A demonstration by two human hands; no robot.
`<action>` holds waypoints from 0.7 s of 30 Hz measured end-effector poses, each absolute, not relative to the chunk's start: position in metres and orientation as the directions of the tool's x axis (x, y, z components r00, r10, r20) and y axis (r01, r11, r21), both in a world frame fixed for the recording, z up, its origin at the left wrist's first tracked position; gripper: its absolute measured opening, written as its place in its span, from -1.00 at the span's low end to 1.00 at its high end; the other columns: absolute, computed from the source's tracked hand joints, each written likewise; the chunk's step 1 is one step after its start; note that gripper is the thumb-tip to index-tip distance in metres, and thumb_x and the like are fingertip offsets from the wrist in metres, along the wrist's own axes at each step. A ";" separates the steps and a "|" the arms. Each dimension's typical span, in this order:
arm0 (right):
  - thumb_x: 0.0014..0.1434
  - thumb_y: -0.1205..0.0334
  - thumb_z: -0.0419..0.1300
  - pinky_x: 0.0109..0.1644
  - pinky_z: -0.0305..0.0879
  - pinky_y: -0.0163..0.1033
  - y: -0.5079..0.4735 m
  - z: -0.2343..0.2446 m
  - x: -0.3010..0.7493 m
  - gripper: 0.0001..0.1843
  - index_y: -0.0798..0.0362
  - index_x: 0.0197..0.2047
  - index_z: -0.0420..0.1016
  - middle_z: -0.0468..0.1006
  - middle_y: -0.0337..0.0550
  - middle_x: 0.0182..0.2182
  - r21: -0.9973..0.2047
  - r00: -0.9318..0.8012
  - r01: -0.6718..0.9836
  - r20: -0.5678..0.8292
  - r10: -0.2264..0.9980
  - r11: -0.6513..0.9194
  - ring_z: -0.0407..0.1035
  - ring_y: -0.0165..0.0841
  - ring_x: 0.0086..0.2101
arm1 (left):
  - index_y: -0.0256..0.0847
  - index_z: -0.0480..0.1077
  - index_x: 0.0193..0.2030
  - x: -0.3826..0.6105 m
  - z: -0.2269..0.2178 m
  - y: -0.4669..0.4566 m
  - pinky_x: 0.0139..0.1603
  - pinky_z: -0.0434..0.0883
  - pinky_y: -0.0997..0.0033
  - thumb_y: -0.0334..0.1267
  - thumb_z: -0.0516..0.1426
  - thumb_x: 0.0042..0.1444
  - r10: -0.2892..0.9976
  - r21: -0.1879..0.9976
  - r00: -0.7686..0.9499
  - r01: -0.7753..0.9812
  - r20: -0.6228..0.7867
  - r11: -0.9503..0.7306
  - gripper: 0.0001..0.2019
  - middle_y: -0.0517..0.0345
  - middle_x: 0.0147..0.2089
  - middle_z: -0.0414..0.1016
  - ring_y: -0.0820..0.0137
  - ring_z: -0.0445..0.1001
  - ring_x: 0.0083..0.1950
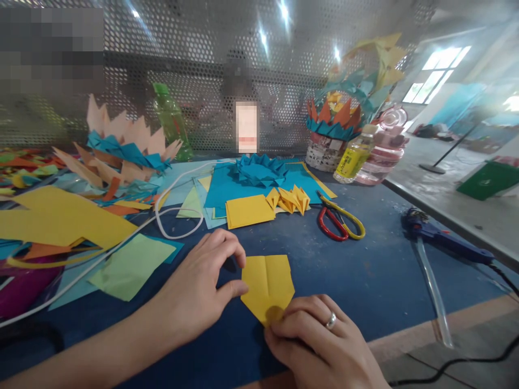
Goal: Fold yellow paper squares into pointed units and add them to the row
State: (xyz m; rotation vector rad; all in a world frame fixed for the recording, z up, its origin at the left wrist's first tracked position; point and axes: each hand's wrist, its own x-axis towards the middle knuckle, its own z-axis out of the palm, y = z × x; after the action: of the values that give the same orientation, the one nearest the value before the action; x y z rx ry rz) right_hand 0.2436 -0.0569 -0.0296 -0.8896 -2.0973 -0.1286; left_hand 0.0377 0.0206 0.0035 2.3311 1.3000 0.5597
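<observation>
A yellow sheet of paper (268, 281) lies in front of me, with a crease down its middle and its lower corners angled to a point. My right hand (320, 340), with a ring on one finger, pinches the paper's bottom tip. At the left edge of the sheet is my left hand (217, 275), its thumb and fingers apart and curved, the fingertips at the edge. Just beyond are a stack of yellow paper rectangles (249, 210) and some folded yellow paper pieces (290, 200). A blue folded-paper ring (259, 170) rests on blue sheets (219, 183) behind them.
Scissors (340, 216) and a glue gun (450, 237) lie at right. A yellow-labelled bottle (354, 154), a pink bottle (385, 146) and a paper-decorated pot (328, 151) stand behind. Loose paper (133, 265), a white cable (158, 216) and a peach-and-blue paper piece (125, 140) occupy the left.
</observation>
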 end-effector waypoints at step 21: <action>0.41 0.36 0.06 -0.22 0.23 -0.25 -0.056 -0.033 0.243 -0.61 0.06 -0.48 0.42 0.54 -0.29 -0.43 -0.213 -0.384 0.650 0.736 0.557 0.729 0.40 -0.42 -0.29 | -0.25 0.48 -0.01 0.029 0.004 -0.024 0.04 0.56 0.25 -0.13 0.06 0.38 0.278 -0.198 0.875 0.377 0.396 -0.905 -0.73 0.01 0.01 0.64 0.21 0.64 -0.03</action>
State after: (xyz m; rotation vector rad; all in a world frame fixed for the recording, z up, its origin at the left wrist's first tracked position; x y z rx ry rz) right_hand 0.2431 -0.0558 -0.0333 -0.9120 -2.0811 -0.1386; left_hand 0.0289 -0.0242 0.0043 3.3036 0.5877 0.6275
